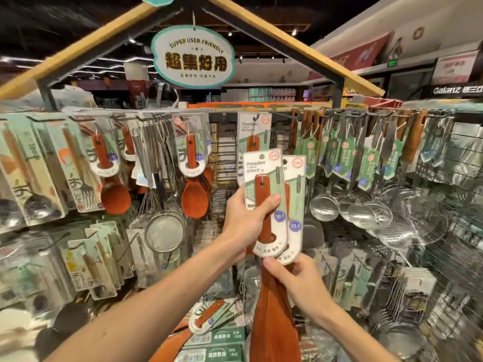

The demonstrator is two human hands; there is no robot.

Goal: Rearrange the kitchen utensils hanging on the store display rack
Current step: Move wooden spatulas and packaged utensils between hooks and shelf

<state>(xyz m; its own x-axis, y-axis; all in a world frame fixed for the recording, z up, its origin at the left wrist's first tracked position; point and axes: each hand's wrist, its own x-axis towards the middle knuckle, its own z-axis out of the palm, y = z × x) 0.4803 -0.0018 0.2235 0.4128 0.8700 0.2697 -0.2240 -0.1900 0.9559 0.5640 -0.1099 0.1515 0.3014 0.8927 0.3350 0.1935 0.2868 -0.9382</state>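
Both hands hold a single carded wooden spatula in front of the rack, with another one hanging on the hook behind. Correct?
Not quite: the head view shows two carded red-brown wooden spatulas, overlapped, held by the left hand and right hand. Another carded wooden spatula does hang behind.

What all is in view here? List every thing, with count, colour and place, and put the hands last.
Carded wooden spatulas: two, red-brown on green-white cards, held in front of the rack's middle.
Hung spatula card: one, same colours, on a middle hook behind them.
Wooden spoons: several, red-brown, top row left of middle.
Whisks and strainers: several, steel, between the spoons.
Steel ladles and skimmers: many, silver with green tags, top right.
Hanging sign: one, cream and teal, overhead.
Left hand: fingers clasp the front card.
Right hand: fingers pinch the rear card's bottom edge.
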